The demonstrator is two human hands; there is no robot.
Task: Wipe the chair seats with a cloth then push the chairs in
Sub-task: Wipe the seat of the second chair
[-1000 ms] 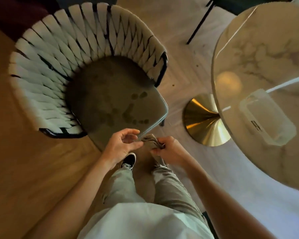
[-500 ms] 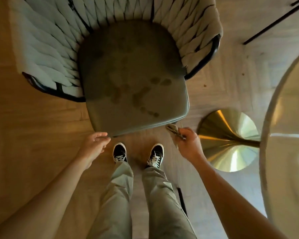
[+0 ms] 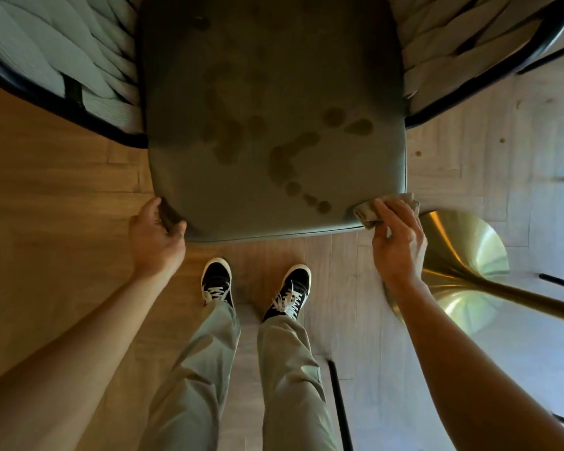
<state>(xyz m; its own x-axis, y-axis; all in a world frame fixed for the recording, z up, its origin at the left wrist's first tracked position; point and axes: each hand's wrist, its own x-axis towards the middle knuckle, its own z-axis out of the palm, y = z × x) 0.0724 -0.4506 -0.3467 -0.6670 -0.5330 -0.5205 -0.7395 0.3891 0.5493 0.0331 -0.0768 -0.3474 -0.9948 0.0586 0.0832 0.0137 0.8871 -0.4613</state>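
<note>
A chair with a dark green seat [image 3: 274, 76] and a pale woven backrest [image 3: 56, 60] stands right in front of me. Dark damp blotches [image 3: 284, 157] mark the cushion. My left hand [image 3: 157, 236] grips the seat's front left corner, thumb on top and fingers curled under the edge. My right hand [image 3: 398, 242] holds a bunched beige cloth [image 3: 372, 209] against the seat's front right corner.
The brass trumpet-shaped table base [image 3: 466, 265] stands on the floor just right of my right hand. My two feet in black sneakers [image 3: 217, 281] are below the seat's front edge. Thin black legs [image 3: 339, 402] of other furniture cross the wood floor at right.
Both hands were folding the cloth together. They then parted: the left went to the seat's front left corner and took hold, the right carried the cloth to the front right corner. The view came closer.
</note>
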